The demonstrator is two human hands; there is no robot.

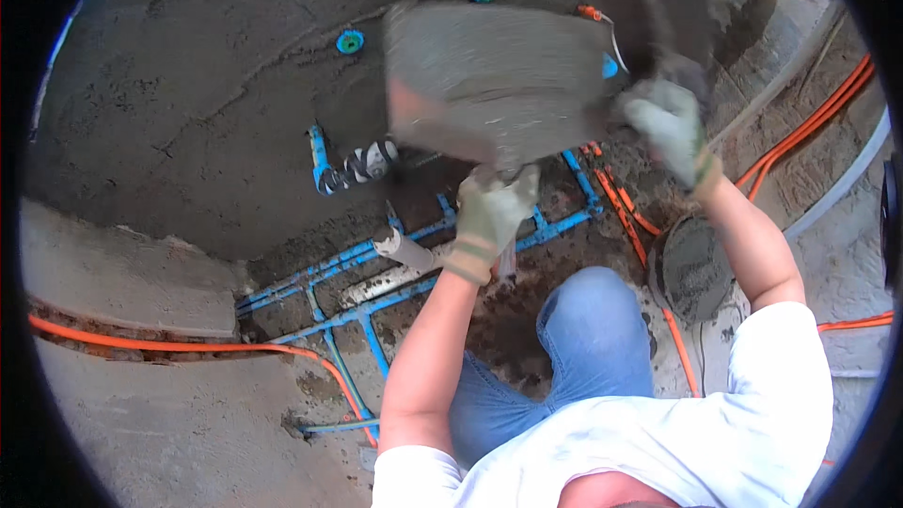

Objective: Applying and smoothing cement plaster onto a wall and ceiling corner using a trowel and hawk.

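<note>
My left hand [496, 210], in a pale work glove, is closed round the near end of a plasterer's hawk [499, 56]. The hawk is a wide, grey, mortar-smeared board, tilted up in front of the wet wall [207, 66] and blurred by motion. Just right of the board is my right hand [670, 122], also gloved, with its fingers wrapped round a dark, smeared tool that looks like a trowel [658, 33]. Motion hides the trowel's exact outline and whether it touches the board. The board covers part of the wall behind it.
Blue water pipes [555, 228] run along the wall's foot, near a white pipe stub [404, 249]. A round bucket of mortar [693, 263] stands by my right forearm. Orange conduits [814, 127] line the right side; another orange conduit [188, 346] crosses at left. Green-blue fittings [350, 41] sit in the wall.
</note>
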